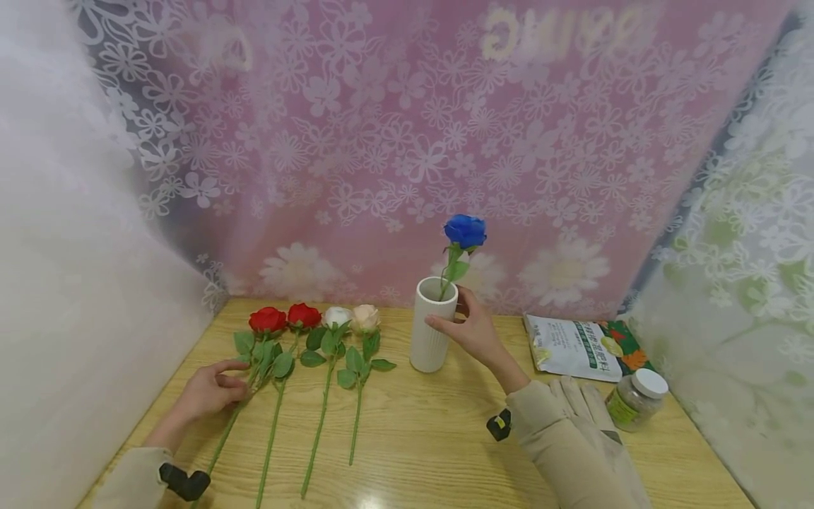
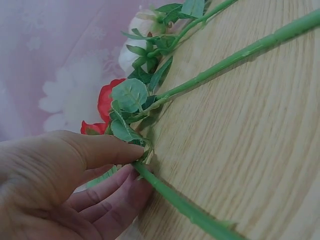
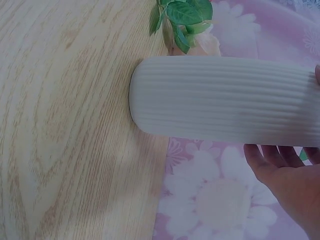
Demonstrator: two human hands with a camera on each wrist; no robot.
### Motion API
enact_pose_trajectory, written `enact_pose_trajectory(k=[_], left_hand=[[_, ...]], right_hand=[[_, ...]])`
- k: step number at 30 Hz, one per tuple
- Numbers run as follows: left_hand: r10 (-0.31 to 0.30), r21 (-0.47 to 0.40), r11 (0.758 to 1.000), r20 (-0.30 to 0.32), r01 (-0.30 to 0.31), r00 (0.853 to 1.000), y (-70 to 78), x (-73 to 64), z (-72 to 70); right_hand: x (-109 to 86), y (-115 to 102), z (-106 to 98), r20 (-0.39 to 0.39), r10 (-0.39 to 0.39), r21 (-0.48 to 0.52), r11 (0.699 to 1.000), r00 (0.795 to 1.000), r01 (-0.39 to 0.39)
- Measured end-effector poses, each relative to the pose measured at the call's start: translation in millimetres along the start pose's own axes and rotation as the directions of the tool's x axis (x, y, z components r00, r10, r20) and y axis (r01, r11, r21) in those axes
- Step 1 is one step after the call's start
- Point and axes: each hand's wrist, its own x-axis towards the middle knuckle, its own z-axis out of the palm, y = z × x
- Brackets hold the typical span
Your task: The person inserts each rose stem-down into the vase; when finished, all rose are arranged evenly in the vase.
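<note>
A blue rose (image 1: pixel 465 231) stands in a white ribbed vase (image 1: pixel 429 339) on the table. My right hand (image 1: pixel 473 329) grips the vase near its rim, thumb in front and fingers round the far right side. On the left, my left hand (image 1: pixel 213 389) pinches the upper stem of the leftmost red rose (image 1: pixel 267 320), just below its leaves; the left wrist view shows thumb and fingertips at the green stem (image 2: pixel 187 207). Beside it lie another red rose (image 1: pixel 304 315), a white rose (image 1: pixel 337 317) and a cream rose (image 1: pixel 365 318), stems toward me.
At the right of the wooden table (image 1: pixel 394 438) lie a white and green packet (image 1: pixel 572 348), a jar with a white lid (image 1: pixel 638 399) and pale gloves (image 1: pixel 588 406), partly behind my right sleeve. A pink flowered curtain (image 1: pixel 381 162) hangs along the back edge.
</note>
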Motion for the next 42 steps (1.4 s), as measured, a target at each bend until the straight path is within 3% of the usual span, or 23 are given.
enact_pose_trajectory(k=[13, 19, 23, 27, 35, 42], left_hand=[[0.021, -0.076, 0.997, 0.023, -0.019, 1.0, -7.6, 0.8, -3.9], [0.01, -0.15, 0.989, 0.028, -0.006, 1.0, -3.1, 0.0, -10.4], [0.041, -0.186, 0.982, 0.021, -0.036, 0.999, 1.3, 0.7, -14.8], [0.079, -0.231, 0.97, 0.018, -0.072, 0.997, 9.5, 2.2, -18.5], [0.085, -0.281, 0.956, -0.005, -0.083, 0.996, 38.2, 3.1, -23.9], [0.132, -0.395, 0.91, -0.006, -0.124, 0.991, 69.0, 6.1, -20.9]], right_hand=[[-0.2, 0.1, -0.5, 0.005, 0.01, 0.0, 1.0, 1.0, -0.01], [0.6, 1.9, -0.2, 0.003, 0.01, -0.003, 1.0, 1.0, -0.01], [1.3, 2.5, 0.1, 0.001, 0.01, -0.009, 1.0, 1.0, -0.01], [1.8, 2.3, -0.1, -0.001, 0.017, -0.008, 1.0, 1.0, -0.017], [1.9, 1.5, -0.1, -0.002, 0.02, -0.006, 1.0, 1.0, -0.02], [2.1, 3.1, -0.3, 0.005, 0.01, -0.004, 1.0, 1.0, -0.01]])
